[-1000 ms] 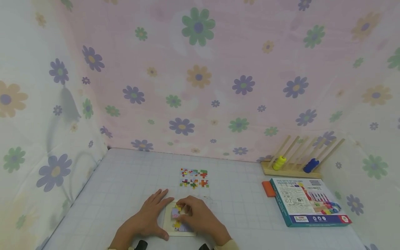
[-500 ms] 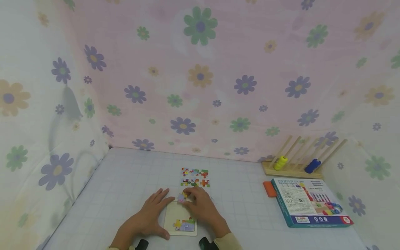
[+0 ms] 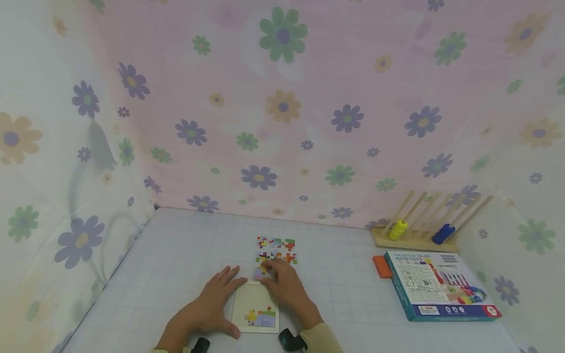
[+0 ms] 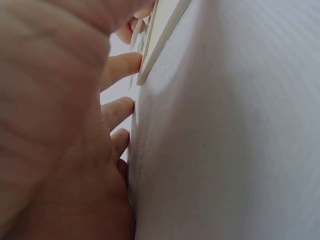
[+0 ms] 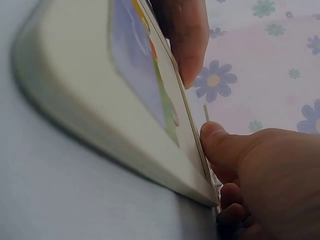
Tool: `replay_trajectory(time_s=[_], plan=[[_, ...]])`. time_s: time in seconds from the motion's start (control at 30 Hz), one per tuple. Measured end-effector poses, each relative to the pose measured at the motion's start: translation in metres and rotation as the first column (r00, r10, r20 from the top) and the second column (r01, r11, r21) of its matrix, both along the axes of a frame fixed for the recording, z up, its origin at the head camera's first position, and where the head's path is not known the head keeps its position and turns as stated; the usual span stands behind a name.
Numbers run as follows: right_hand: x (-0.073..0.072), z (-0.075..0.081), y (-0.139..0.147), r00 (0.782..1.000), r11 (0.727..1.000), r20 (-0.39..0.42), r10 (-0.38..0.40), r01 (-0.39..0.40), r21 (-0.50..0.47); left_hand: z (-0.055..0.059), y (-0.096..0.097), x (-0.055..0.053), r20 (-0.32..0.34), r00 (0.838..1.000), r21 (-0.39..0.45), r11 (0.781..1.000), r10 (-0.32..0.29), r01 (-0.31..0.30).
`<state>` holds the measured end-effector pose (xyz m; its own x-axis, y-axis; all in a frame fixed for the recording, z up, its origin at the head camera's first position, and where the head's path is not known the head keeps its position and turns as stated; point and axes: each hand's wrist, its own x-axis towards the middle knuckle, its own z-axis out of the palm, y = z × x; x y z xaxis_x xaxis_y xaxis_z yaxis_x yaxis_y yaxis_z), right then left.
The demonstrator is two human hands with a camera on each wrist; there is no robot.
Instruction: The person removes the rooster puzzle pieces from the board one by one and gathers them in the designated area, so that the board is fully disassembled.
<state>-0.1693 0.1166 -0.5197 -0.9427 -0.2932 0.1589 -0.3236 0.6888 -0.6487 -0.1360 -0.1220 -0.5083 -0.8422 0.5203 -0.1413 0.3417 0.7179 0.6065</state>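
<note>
A pale puzzle board point(image 3: 251, 294) lies on the table, with a few joined jigsaw pieces point(image 3: 267, 319) in its lower right part. My left hand point(image 3: 212, 305) rests along the board's left side, fingers spread and thumb by the lower left corner. In the left wrist view, a fingertip touches the board's edge. Just past the board's far edge, my right hand point(image 3: 288, 290) pinches a lilac and yellow puzzle piece point(image 3: 258, 274). In the right wrist view this piece shows only edge-on, by the thumb point(image 5: 215, 134). Several loose puzzle pieces point(image 3: 275, 243) lie beyond, partly covered by the right fingers.
A wooden peg rack point(image 3: 412, 241) with yellow and blue beads stands at the back right. In front of it lie a flat toy box point(image 3: 434, 289) and an orange block point(image 3: 382, 267). Flower-printed cloth walls point(image 3: 282, 147) enclose the table.
My right hand has lifted the lilac and yellow puzzle piece off the board and carried it forward past the far edge, towards the loose pieces. The left hand stays in place.
</note>
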Motion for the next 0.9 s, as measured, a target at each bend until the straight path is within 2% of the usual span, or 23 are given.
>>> replay_trajectory(time_s=[0.27,0.47,0.7,0.9], plan=[[-0.0026,0.0021,-0.0015,1.0,0.999,0.016,-0.011,0.012,-0.04,-0.002,-0.0007,-0.0009,0.012,1.0,-0.004,1.0,-0.005,0.005],[-0.0035,-0.0012,-0.0022,0.999,0.999,0.02,-0.028,0.029,-0.035,-0.0021,-0.0019,-0.0005,-0.004,1.0,-0.002,1.0,-0.015,0.015],[-0.0039,-0.0039,-0.0026,0.997,0.997,0.037,-0.067,0.068,-0.04,-0.0011,-0.0015,0.0003,0.019,1.0,-0.004,1.0,0.005,-0.005],[-0.0032,-0.0037,-0.0032,0.997,0.996,0.028,-0.07,0.072,-0.046,0.0006,-0.0014,0.0012,0.006,1.0,0.003,1.0,0.0,0.0]])
